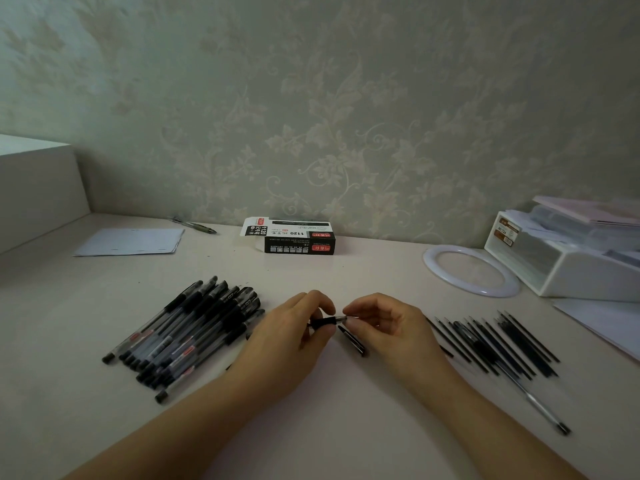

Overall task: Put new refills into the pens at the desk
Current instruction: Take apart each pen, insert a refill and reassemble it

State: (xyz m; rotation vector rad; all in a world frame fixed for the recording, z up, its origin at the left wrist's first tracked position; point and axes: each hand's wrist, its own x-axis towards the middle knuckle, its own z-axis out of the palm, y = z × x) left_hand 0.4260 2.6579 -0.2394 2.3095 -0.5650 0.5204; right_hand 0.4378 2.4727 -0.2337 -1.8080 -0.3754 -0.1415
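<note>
A black-and-white cardboard box point(289, 235) on the tabletop point(346, 393) shows the number "1120" on its top face and again on its open end flap. Its other print is too small to read.

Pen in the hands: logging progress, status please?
Left hand grips pen at its black grip; right hand pinches the tip end. Refills lie right, pen pile left. Nothing in the way.

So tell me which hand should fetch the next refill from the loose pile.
Right. The right hand lies just beside the loose refills on its own side and pinches only the pen's tip end, while the left hand grips the pen and sits by the pile of pens.
</note>
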